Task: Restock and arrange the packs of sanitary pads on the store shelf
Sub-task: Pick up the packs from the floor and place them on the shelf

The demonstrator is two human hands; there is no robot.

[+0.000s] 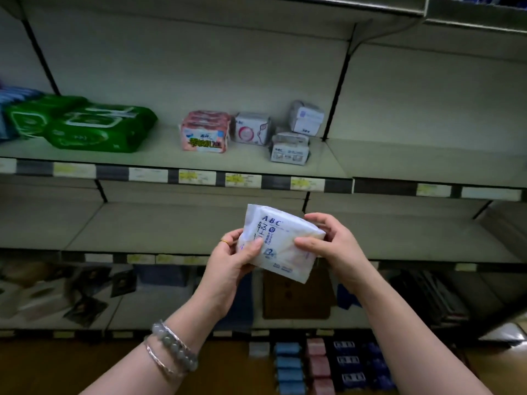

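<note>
I hold a white pad pack (281, 240) with blue "ABC" print between both hands, in front of the middle shelf (159, 226). My left hand (233, 258) grips its left side, thumb on the front. My right hand (328, 240) pinches its right edge. On the upper shelf (159, 149) stand a pink pad pack (206, 132), a white pack with a pink ring (252, 129), and two grey-white packs, one at the front (290, 148) and one behind it (306, 118).
Green wipe packs (85, 124) and blue packs (12, 109) lie at the left of the upper shelf. Rows of blue, pink and dark packs (322, 363) lie on the floor below. Dark items (85, 292) sit on the lowest shelf. Black brackets (338, 89) divide the bays.
</note>
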